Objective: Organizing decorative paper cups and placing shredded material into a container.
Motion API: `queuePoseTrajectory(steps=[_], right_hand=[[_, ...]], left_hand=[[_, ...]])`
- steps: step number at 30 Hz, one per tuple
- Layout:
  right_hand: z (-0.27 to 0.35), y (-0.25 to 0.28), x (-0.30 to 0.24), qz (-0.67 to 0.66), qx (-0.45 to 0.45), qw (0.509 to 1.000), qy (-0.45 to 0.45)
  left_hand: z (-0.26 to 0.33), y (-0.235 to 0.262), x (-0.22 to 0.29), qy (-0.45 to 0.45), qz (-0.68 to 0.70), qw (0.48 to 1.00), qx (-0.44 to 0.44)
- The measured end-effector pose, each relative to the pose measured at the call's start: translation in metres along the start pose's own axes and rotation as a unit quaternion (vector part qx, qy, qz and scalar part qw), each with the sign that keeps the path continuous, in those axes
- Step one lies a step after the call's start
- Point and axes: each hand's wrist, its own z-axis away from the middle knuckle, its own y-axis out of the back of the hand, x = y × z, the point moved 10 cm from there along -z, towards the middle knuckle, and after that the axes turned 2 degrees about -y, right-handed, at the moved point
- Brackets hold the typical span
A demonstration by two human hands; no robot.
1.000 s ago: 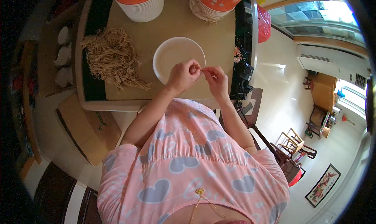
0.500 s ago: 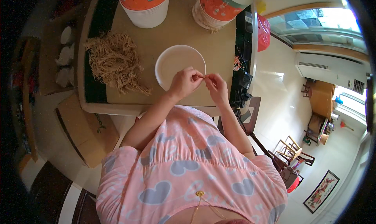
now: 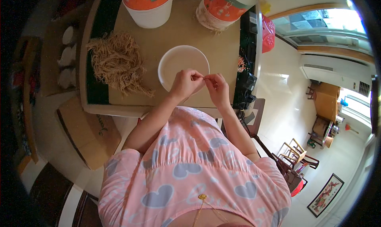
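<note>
My left hand [image 3: 186,84] and my right hand [image 3: 218,91] meet fingertip to fingertip over the near right rim of a round white bowl [image 3: 180,58]. Both are closed in a pinch. Whatever lies between the fingertips is too small to make out. A loose, tangled heap of tan string [image 3: 119,62] lies on the board to the left of the bowl, some strands trailing toward the table's near edge.
Beyond the bowl stand a white-and-orange stack of tubs [image 3: 149,12] and an orange tub [image 3: 220,10] with tan string around its base. Dark devices and cables [image 3: 249,82] line the table's right side. A cardboard box [image 3: 91,131] sits below left.
Both hands have shifted very slightly left, still pinched together. The bowl, string and tubs appear unmoved apart from a slight shift of the view.
</note>
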Motion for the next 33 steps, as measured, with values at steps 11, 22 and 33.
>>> queuePoseTrajectory(steps=[11,22,33], right_hand=[[0.0,-0.003,-0.033,0.08,-0.019,0.997,0.014],[-0.005,-0.01,-0.034,0.126,-0.037,0.991,0.038],[-0.006,-0.009,-0.033,0.122,-0.036,0.99,0.059]], left_hand=[[-0.003,0.005,-0.029,0.022,0.036,0.999,0.026],[-0.005,0.007,-0.031,0.022,0.049,0.998,0.026],[-0.007,0.006,-0.036,0.02,0.048,0.998,0.027]])
